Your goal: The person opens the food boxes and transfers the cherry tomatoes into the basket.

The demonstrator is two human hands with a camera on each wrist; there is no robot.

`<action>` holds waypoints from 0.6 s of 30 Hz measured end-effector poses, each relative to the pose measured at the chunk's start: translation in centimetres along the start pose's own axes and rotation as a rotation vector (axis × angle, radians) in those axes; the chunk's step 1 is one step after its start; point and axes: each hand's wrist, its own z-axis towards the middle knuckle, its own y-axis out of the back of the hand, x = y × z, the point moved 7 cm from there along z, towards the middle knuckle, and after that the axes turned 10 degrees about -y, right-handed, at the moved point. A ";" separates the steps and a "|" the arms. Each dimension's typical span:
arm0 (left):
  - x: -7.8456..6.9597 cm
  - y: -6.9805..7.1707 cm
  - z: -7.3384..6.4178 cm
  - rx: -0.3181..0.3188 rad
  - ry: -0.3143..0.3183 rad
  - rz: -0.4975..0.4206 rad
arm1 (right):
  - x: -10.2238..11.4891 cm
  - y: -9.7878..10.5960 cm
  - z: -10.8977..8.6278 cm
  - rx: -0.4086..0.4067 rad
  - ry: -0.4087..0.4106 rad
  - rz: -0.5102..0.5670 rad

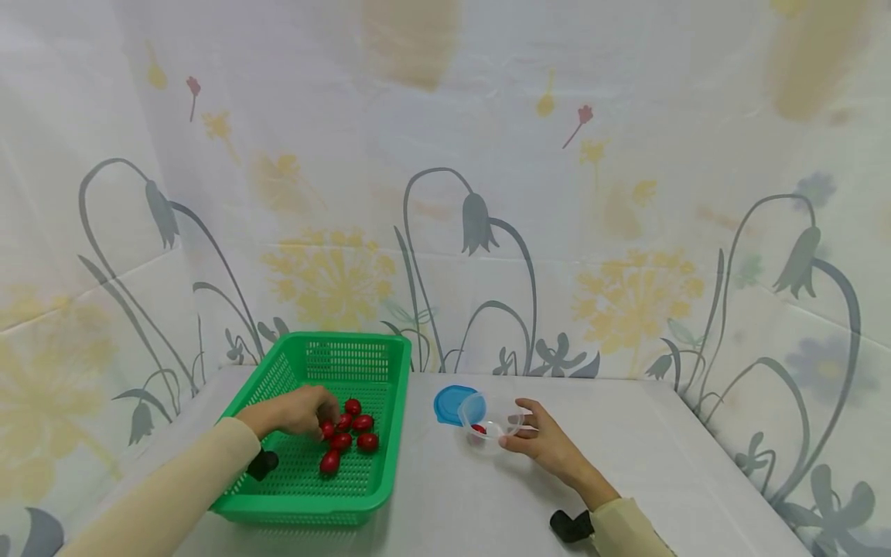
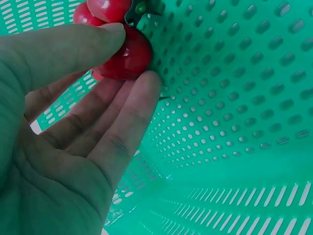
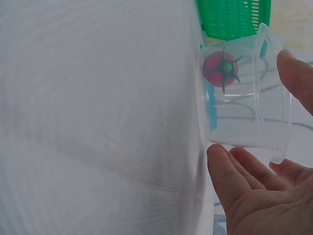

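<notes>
My left hand (image 1: 303, 410) reaches down into the green basket (image 1: 400, 402), thumb and fingertips pinching a red cherry tomato (image 2: 129, 56). Several more cherry tomatoes (image 1: 367, 442) lie on the basket floor beside it, some with green stems. On the table to the right stands a small clear plastic container (image 1: 506, 418), open at the top. A single cherry tomato (image 3: 220, 68) with a green star-shaped stem sits inside it. My right hand (image 1: 550, 449) holds the container by its right side, thumb at the rim and fingers along the wall.
A blue lid (image 1: 452, 401) lies flat on the white tablecloth (image 1: 459, 503), just behind and left of the container. The basket's raised walls surround my left hand. A flower-printed cloth (image 1: 487, 271) hangs behind the table.
</notes>
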 end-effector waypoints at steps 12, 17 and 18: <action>0.0 0.2 -0.1 -0.016 0.014 0.011 | 0.1 -0.1 -0.1 0.013 0.009 -0.019; -0.2 0.3 0.2 -0.030 0.014 0.018 | 0.3 -0.1 -0.3 0.003 0.003 -0.012; -0.3 0.4 0.4 -0.033 0.005 0.021 | 0.3 -0.1 -0.3 0.008 -0.001 -0.004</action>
